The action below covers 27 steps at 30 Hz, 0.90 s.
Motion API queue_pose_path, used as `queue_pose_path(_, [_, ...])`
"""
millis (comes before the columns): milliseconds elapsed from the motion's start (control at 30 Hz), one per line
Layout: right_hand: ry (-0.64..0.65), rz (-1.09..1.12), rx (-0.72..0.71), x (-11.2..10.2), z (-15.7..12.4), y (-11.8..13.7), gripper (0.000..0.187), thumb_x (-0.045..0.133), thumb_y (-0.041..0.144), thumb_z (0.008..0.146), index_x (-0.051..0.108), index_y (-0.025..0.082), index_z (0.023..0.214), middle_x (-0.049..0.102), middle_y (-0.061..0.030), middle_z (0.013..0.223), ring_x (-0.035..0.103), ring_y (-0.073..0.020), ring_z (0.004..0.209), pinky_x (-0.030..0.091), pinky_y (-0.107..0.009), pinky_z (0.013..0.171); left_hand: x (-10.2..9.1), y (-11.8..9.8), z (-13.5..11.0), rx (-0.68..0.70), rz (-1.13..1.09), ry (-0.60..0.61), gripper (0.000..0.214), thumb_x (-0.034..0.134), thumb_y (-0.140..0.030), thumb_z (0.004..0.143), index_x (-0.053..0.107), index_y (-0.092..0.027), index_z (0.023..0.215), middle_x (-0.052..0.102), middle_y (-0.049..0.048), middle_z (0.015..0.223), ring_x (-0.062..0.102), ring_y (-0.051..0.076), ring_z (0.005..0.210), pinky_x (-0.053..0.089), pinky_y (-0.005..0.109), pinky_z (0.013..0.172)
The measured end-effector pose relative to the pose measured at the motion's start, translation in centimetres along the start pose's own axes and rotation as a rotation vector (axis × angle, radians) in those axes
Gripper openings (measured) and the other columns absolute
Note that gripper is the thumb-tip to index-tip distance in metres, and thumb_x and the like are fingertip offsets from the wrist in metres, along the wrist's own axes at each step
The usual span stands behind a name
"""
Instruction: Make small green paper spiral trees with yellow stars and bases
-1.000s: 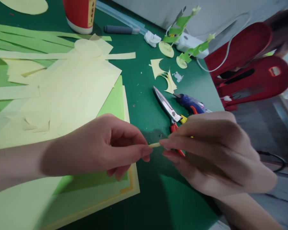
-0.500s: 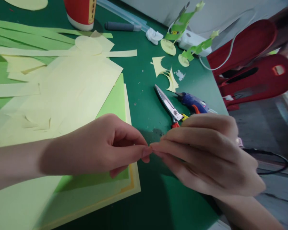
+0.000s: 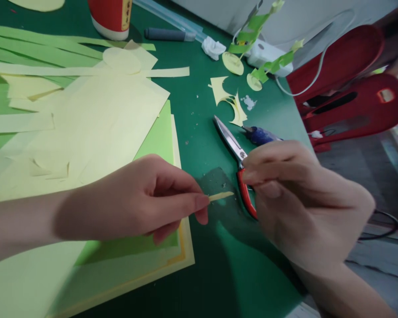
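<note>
My left hand (image 3: 152, 198) pinches a short, narrow strip of pale yellow paper (image 3: 220, 196) between thumb and forefinger. The strip's free end points right, towards my other hand. A small gap separates it from my right hand (image 3: 301, 203), whose thumb and fingertips are pressed together; whatever may be between them is hidden. Scissors (image 3: 231, 139) with red handles lie on the table just behind my right hand, which covers part of them. Beyond that hand is a blue glue gun (image 3: 260, 135), partly hidden. Under my left hand lie stacked cream and green paper sheets (image 3: 109, 110).
Curved paper scraps (image 3: 220, 90), a crumpled tissue (image 3: 213, 47) and a grey marker (image 3: 164, 34) lie farther back. Two small paper plants on round bases (image 3: 232, 64) stand near a white power strip (image 3: 268, 57). A red container (image 3: 109, 17) stands at the back; red chairs (image 3: 358, 110) are right.
My right hand has moved right, away from my left fingertips, and turned. The paper strip now shows, sticking out of my left hand. My left hand has hardly moved.
</note>
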State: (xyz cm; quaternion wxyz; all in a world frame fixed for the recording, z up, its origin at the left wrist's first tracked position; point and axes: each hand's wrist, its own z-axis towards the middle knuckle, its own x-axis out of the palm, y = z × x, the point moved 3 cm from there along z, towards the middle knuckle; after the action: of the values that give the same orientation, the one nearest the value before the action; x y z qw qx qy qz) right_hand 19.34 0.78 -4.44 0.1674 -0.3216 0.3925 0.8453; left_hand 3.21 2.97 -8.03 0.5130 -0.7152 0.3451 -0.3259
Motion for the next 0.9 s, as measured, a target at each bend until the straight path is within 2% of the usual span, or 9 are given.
queue_pose_path(100, [-0.093,0.284,0.133,0.2,0.1,-1.1,0.021,0.051,0.010,0.084,0.065,0.025,0.085,0.061,0.0007,0.075,0.056,-0.0135,0.075,0.044,-0.028,0.060,-0.1,0.1,-0.1,-0.001,0.014,-0.014,0.025,0.047,-0.030,0.084,0.063,-0.017,0.070,0.047,-0.0048,0.042,0.039,0.006,0.037,0.031,0.013,0.036])
queue_pose_path(300, [-0.134,0.443,0.335,0.4,0.3,-1.5,0.018,0.057,0.017,0.082,0.070,0.029,0.082,0.062,0.0003,0.075,0.055,-0.0132,0.075,0.043,-0.027,0.059,-0.1,0.2,-0.2,0.046,-0.103,-0.136,0.022,0.049,-0.026,0.082,0.062,-0.019,0.065,0.047,-0.0051,0.040,0.041,0.006,0.036,0.033,0.014,0.038])
queue_pose_path(433, [-0.088,0.472,0.388,0.4,0.3,-1.5,0.016,0.058,0.018,0.082,0.070,0.029,0.085,0.063,0.0007,0.079,0.055,-0.0122,0.080,0.042,-0.026,0.062,0.1,0.3,-0.3,0.068,-0.185,-0.243,0.024,0.051,-0.023,0.080,0.061,-0.020,0.058,0.048,-0.0044,0.039,0.041,0.008,0.035,0.031,0.017,0.037])
queue_pose_path(567, [-0.024,0.460,0.472,0.5,-0.1,-1.9,0.011,0.062,0.021,0.079,0.068,0.028,0.085,0.062,0.0019,0.083,0.054,-0.0100,0.079,0.040,-0.023,0.059,0.2,0.2,-0.2,0.127,-0.206,-0.266,0.025,0.051,-0.022,0.081,0.063,-0.020,0.059,0.051,-0.0035,0.040,0.042,0.008,0.037,0.031,0.018,0.038])
queue_pose_path(700, [0.036,0.583,0.590,1.1,-0.4,-2.2,0.018,0.063,0.021,0.079,0.065,0.030,0.094,0.063,0.0038,0.081,0.055,-0.0073,0.072,0.042,-0.019,0.059,-0.5,-0.4,-0.2,0.290,0.005,-0.407,0.022,0.052,-0.021,0.082,0.070,-0.021,0.070,0.061,0.0014,0.066,0.053,0.013,0.060,0.039,0.021,0.053])
queue_pose_path(800, [0.043,0.750,0.636,1.5,-0.3,-2.1,0.022,0.064,0.019,0.078,0.062,0.029,0.097,0.064,0.0037,0.082,0.058,-0.0064,0.074,0.046,-0.017,0.066,-0.8,-0.8,-0.3,0.335,0.063,-0.458,0.022,0.052,-0.023,0.083,0.073,-0.025,0.074,0.049,0.0015,0.074,0.050,0.014,0.069,0.041,0.024,0.059])
queue_pose_path(900, [0.032,0.923,0.664,1.7,0.0,-1.6,0.021,0.062,0.017,0.079,0.062,0.027,0.097,0.066,0.0033,0.085,0.060,-0.0057,0.078,0.047,-0.015,0.067,-0.4,-1.1,-0.6,0.322,0.019,-0.429,0.023,0.051,-0.027,0.085,0.073,-0.029,0.079,0.039,0.0006,0.074,0.044,0.013,0.067,0.037,0.022,0.052])
